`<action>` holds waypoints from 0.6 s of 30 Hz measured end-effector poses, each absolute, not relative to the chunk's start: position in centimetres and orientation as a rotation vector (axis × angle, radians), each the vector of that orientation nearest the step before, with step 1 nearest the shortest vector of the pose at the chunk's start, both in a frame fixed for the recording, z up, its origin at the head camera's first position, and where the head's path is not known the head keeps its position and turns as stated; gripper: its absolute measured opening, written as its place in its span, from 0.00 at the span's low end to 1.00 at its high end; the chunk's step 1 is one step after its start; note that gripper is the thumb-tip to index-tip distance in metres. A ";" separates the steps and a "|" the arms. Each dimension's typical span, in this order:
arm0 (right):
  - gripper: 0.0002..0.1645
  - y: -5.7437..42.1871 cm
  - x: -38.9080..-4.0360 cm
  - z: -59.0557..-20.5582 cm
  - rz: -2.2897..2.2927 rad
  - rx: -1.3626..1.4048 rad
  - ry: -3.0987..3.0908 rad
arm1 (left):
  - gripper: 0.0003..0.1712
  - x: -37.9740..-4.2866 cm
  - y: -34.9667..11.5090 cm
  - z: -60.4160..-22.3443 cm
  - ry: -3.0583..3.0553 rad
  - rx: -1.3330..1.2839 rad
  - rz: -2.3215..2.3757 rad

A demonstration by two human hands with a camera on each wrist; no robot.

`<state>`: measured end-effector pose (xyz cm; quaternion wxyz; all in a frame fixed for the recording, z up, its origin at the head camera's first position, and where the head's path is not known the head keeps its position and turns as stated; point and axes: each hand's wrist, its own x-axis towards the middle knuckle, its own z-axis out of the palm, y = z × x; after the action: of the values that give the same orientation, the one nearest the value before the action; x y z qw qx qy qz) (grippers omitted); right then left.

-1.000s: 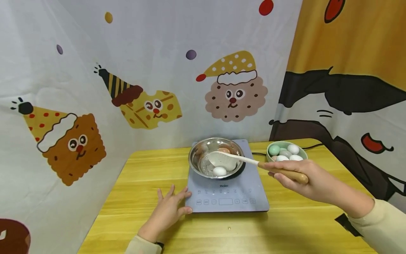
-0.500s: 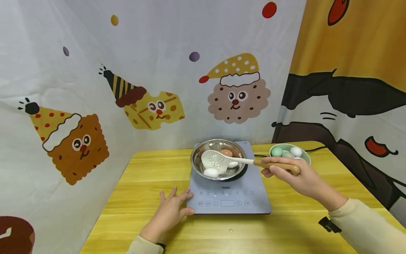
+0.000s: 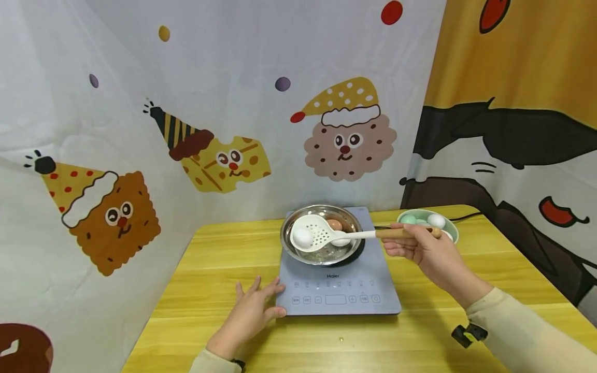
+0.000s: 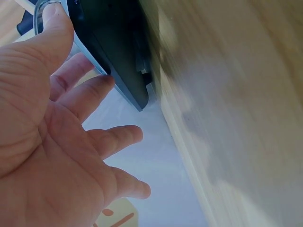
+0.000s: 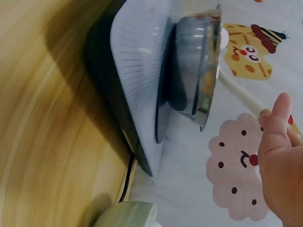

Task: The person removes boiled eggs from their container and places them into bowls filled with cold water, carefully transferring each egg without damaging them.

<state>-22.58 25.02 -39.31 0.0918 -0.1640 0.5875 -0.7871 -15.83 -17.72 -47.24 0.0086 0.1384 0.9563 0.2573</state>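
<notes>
My right hand [image 3: 434, 256] holds a white slotted spoon [image 3: 326, 235] by its wooden handle. One white egg [image 3: 303, 238] lies in the spoon's head, above the steel basin [image 3: 322, 259]. Inside the basin are a brown egg [image 3: 334, 224] and another white egg [image 3: 341, 240], partly behind the spoon. The basin stands on a grey induction cooktop [image 3: 336, 290]. At the cooktop's left edge, my left hand [image 3: 254, 308] has its fingers spread. In the left wrist view, the thumb and index finger [image 4: 92, 94] touch that edge.
A pale green bowl [image 3: 454, 228] with several white and green eggs stands at the back right, partly behind the right hand. A black cord [image 3: 466, 216] runs behind it. The yellow wooden table [image 3: 210, 264] meets a printed cloth [image 3: 233, 77] at the back.
The slotted spoon has come up from low in the basin, and a white egg now lies in it. My right hand has shifted left. The left hand has stayed at the cooktop's edge.
</notes>
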 end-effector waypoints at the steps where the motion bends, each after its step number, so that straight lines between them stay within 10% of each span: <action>1: 0.21 25.1 -22.6 -39.2 -2.372 -0.469 1.706 | 0.36 -15.8 -17.7 -47.3 2.985 0.430 0.807; 18: 0.17 34.5 -20.9 -36.6 -2.584 -0.212 1.822 | 0.35 -16.1 -17.6 -47.4 2.987 0.433 0.790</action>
<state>-20.88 34.55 -36.62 -0.0137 -0.0670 0.5749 -0.8153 -16.12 -17.56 -47.37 0.0110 0.1387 0.9573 0.2533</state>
